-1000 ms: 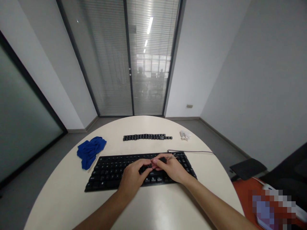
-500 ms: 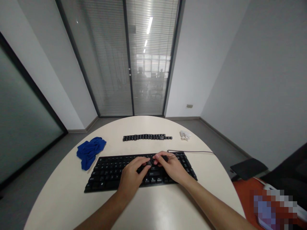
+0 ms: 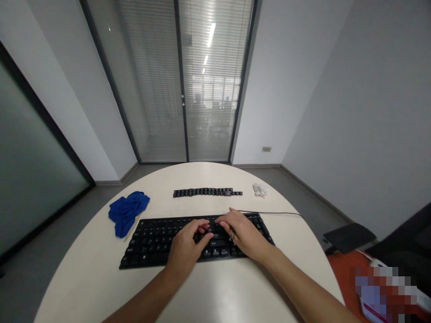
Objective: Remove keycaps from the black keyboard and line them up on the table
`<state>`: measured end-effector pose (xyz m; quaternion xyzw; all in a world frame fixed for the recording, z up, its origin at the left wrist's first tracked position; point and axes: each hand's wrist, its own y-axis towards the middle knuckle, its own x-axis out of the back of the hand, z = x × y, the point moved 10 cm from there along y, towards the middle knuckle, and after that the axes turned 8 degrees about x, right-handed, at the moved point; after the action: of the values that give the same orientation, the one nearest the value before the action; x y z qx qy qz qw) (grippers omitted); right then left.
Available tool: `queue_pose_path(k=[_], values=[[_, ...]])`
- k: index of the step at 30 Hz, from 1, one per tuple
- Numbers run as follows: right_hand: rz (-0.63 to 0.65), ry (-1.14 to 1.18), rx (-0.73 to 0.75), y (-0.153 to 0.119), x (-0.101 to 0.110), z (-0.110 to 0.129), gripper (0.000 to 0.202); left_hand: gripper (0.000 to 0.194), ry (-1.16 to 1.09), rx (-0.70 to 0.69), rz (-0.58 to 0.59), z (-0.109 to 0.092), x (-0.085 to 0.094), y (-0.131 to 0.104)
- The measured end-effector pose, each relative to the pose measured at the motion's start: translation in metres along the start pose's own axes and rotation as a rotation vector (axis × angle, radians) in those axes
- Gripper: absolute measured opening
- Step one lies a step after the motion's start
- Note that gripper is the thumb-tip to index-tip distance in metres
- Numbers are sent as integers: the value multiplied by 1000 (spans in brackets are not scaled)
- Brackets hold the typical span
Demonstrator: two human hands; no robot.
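The keyboard (image 3: 155, 233) lies flat on the pale, round-edged table (image 3: 84, 273), in front of the person, with its long side running left to right and both hands over its middle and right part. The left hand (image 3: 184, 244) is curved above the keys, thumb and forefinger parted, with dark keys showing in the gap; whether its fingertips touch a key is hard to tell. The right hand (image 3: 247, 235) is loosely spread over the right part, forefinger reaching toward the left hand and thumb set apart from it; its lower fingers are partly hidden. The two hands are near each other but apart. A thin black cable (image 3: 276, 212) runs to the right behind the keyboard, toward the table edge. Beyond the keyboard, well apart from it, lies a line of loose black keys (image 3: 202, 192), mostly two rows deep. A crumpled white tissue (image 3: 260, 190) sits to the right of that line. At the far left, a bunched blue cloth (image 3: 128, 211) lies near the keyboard's corner, with a pale stick (image 3: 132, 229) along its right side.
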<state>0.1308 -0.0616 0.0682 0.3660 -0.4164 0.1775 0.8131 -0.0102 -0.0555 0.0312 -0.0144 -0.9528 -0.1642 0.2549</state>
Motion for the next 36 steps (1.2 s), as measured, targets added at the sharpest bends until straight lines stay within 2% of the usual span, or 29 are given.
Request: queue_pose_path(k=[5, 13, 20, 23, 26, 29, 31, 33, 36], values=[[-5, 46, -12, -1, -6, 3, 20, 25, -47, 43, 6, 3, 0, -1], [11, 140, 45, -1, -4, 6, 23, 23, -19, 22, 6, 0, 1, -2], [36, 92, 7, -1, -9, 1, 20, 19, 48, 22, 51, -2, -3, -3], [31, 16, -28, -2, -2, -9, 18, 24, 148, -37, 67, -8, -6, -4], [-36, -80, -153, -8, 23, -39, 21, 39, 280, -156, 91, -16, -13, -8], [-122, -200, -403, -27, 57, -91, 26, 43, 381, -224, 110, -18, -19, -11], [-189, -259, -503, -40, 77, -122, 27, 40, 419, -225, 126, -16, -21, -12], [-185, -302, -571, -50, 84, -150, 31, 38, 438, -217, 139, -16, -22, -12], [-104, -332, -673, -58, 77, -185, 30, 35, 443, -214, 144, -16, -21, -12]])
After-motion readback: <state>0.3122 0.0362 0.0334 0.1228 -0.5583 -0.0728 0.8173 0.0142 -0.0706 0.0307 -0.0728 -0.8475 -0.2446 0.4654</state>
